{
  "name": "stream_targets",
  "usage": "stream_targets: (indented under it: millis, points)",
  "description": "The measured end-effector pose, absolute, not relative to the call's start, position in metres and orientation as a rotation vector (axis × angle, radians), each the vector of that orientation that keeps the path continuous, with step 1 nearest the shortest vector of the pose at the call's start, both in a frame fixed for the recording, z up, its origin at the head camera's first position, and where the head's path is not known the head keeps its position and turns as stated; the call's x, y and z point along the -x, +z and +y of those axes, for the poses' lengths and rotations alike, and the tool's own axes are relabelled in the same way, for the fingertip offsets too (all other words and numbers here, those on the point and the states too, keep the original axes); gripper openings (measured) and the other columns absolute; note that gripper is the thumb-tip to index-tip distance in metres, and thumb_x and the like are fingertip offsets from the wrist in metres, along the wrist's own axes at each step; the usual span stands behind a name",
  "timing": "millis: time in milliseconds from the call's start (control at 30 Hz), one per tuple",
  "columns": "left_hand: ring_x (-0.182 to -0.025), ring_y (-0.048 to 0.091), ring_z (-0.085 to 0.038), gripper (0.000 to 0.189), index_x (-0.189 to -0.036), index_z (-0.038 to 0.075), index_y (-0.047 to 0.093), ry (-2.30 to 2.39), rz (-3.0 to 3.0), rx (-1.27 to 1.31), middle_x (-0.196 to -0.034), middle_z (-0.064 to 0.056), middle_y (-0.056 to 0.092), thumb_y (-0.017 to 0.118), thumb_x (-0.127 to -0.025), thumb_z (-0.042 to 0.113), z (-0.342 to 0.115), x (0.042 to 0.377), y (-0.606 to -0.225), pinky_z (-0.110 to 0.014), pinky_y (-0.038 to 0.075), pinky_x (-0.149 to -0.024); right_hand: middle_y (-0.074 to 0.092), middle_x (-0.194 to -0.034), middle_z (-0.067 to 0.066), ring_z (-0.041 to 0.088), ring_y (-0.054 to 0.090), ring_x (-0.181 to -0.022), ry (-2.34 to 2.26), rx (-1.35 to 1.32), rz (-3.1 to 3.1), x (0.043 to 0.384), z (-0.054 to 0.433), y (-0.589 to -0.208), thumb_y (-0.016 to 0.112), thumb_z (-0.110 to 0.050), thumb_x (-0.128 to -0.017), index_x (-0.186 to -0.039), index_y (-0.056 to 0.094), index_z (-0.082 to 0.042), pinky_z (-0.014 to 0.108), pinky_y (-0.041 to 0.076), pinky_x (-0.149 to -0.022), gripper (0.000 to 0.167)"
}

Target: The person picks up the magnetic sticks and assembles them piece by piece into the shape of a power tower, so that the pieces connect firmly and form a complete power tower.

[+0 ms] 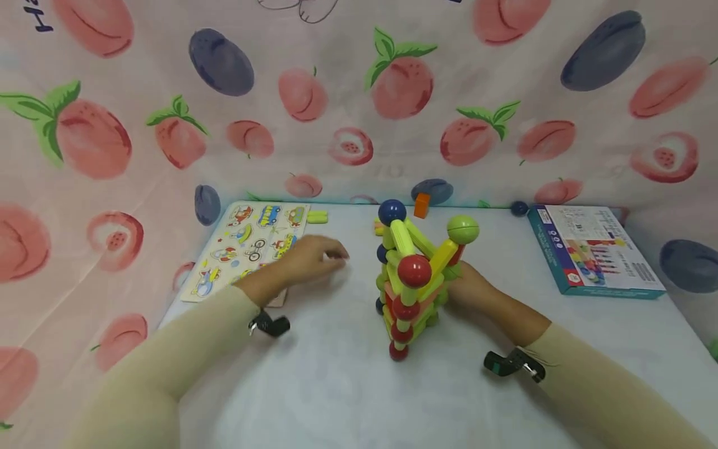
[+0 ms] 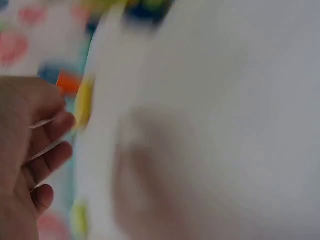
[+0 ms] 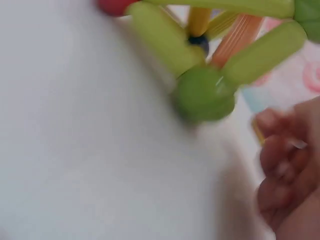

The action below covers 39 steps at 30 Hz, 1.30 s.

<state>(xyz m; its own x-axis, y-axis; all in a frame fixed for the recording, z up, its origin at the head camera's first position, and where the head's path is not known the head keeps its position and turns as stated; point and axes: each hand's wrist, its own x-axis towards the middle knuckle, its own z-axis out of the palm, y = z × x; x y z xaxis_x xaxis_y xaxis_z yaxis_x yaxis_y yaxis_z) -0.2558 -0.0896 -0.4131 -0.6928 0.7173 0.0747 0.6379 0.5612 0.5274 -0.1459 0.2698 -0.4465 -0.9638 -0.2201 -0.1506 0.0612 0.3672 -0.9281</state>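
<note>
A tower of colored sticks and balls [image 1: 415, 280] stands upright on the white table, with red, green and blue balls at its joints. To its left my left hand [image 1: 314, 259] hovers over the table with loosely bent fingers [image 2: 55, 155] and holds nothing. My right hand [image 1: 471, 287] is at the tower's right side, partly hidden behind it in the head view. In the right wrist view its curled fingers [image 3: 275, 155] are apart from a green ball [image 3: 205, 94] of the tower. A yellow sliver shows beside those fingertips; no grip on it is visible.
A picture puzzle board [image 1: 224, 249] lies at the left, near green sticks [image 1: 317, 216]. Behind the tower are an orange block [image 1: 422, 205] and a yellow stick [image 2: 84, 102]. A dark blue ball [image 1: 519, 208] and a toy box [image 1: 597, 249] are at the right. Fruit-print cloth backs the table.
</note>
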Motion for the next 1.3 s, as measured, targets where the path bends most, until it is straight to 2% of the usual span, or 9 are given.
stream_targets:
  millis: [133, 233, 400, 533, 700, 833, 933, 1067, 1300]
  points:
    - [-0.131, 0.06, -0.035, 0.036, -0.138, 0.014, 0.071, 0.4, 2.977, -0.88, -0.139, -0.011, 0.068, 0.073, -0.103, 0.023, -0.104, 0.329, -0.404, -0.054, 0.045, -0.111, 0.063, -0.083, 0.01, 0.02, 0.056, -0.076, -1.803, -0.041, 2.313, 0.124, 0.291, -0.453, 0.051, -0.018, -0.113, -0.13, 0.068, 0.004, 0.027, 0.05, -0.069, 0.033]
    - [-0.138, 0.052, -0.04, 0.039, -0.141, 0.019, 0.071, 0.192, 3.039, -0.743, -0.146, -0.014, 0.061, 0.073, -0.103, 0.025, -0.108, 0.356, -0.407, -0.061, 0.039, -0.115, 0.059, -0.079, 0.014, 0.024, 0.054, -0.071, -1.91, -0.056, 2.237, 0.113, 0.298, -0.452, 0.046, -0.027, -0.116, -0.127, 0.07, -0.003, 0.03, 0.047, -0.065, 0.035]
    - [-0.125, 0.054, -0.037, 0.026, -0.127, 0.018, 0.077, 0.002, 3.082, -0.69, -0.132, -0.01, 0.064, 0.071, -0.102, 0.022, -0.111, 0.37, -0.427, -0.06, 0.041, -0.109, 0.062, -0.088, 0.012, 0.024, 0.055, -0.077, -2.026, 0.054, 2.255, 0.102, 0.291, -0.437, 0.044, -0.033, -0.117, -0.116, 0.071, -0.013, 0.03, 0.048, -0.068, 0.034]
    - [-0.113, 0.059, -0.035, 0.014, -0.112, 0.012, 0.072, -0.06, 3.088, -0.754, -0.115, -0.008, 0.07, 0.065, -0.101, 0.012, -0.106, 0.37, -0.437, -0.057, 0.042, -0.107, 0.065, -0.101, 0.006, 0.018, 0.058, -0.08, -2.328, 0.2, 2.292, 0.097, 0.278, -0.4, 0.047, -0.022, -0.116, -0.122, 0.07, -0.013, 0.024, 0.05, -0.068, 0.026]
    - [-0.104, 0.062, -0.032, 0.012, -0.112, 0.013, 0.068, 0.129, 3.006, -0.83, -0.108, -0.006, 0.072, 0.065, -0.101, 0.016, -0.097, 0.358, -0.421, -0.051, 0.044, -0.103, 0.067, -0.123, 0.009, 0.021, 0.061, -0.105, -2.525, 0.636, 2.277, 0.096, 0.262, -0.347, 0.05, -0.004, -0.111, -0.138, 0.065, -0.002, 0.024, 0.052, -0.087, 0.031]
    - [-0.099, 0.063, -0.027, 0.018, -0.115, 0.011, 0.068, 0.757, 2.824, -0.948, -0.107, -0.007, 0.07, 0.07, -0.101, 0.022, -0.074, 0.336, -0.356, -0.042, 0.049, -0.092, 0.068, -0.132, 0.011, 0.025, 0.06, -0.123, -2.476, 0.787, 2.28, 0.096, 0.255, -0.321, 0.053, 0.0, -0.109, -0.144, 0.06, 0.003, 0.028, 0.049, -0.105, 0.036]
    - [-0.098, 0.062, -0.024, 0.018, -0.116, 0.007, 0.069, 1.168, 2.541, -1.13, -0.107, -0.009, 0.069, 0.071, -0.102, 0.018, -0.047, 0.306, -0.288, -0.037, 0.051, -0.087, 0.072, -0.128, 0.011, 0.024, 0.064, -0.12, -2.46, 0.78, 2.284, 0.095, 0.253, -0.312, 0.053, 0.005, -0.107, -0.139, 0.063, 0.006, 0.029, 0.052, -0.104, 0.034]
    - [-0.098, 0.064, -0.02, 0.016, -0.117, 0.01, 0.069, 1.149, 2.266, -1.452, -0.105, -0.003, 0.072, 0.071, -0.103, 0.016, -0.018, 0.262, -0.22, -0.037, 0.052, -0.085, 0.074, -0.122, 0.008, 0.021, 0.068, -0.115, -2.466, 0.772, 2.268, 0.095, 0.253, -0.307, 0.052, 0.01, -0.104, -0.131, 0.068, 0.004, 0.027, 0.056, -0.098, 0.031]
    - [-0.097, 0.065, -0.016, 0.012, -0.112, 0.016, 0.068, 0.837, 2.143, -1.582, -0.101, 0.002, 0.072, 0.072, -0.101, 0.019, 0.004, 0.221, -0.194, -0.036, 0.055, -0.087, 0.073, -0.12, 0.011, 0.021, 0.069, -0.111, -2.514, 0.827, 2.197, 0.095, 0.253, -0.309, 0.052, 0.009, -0.105, -0.13, 0.07, 0.002, 0.028, 0.056, -0.098, 0.031]
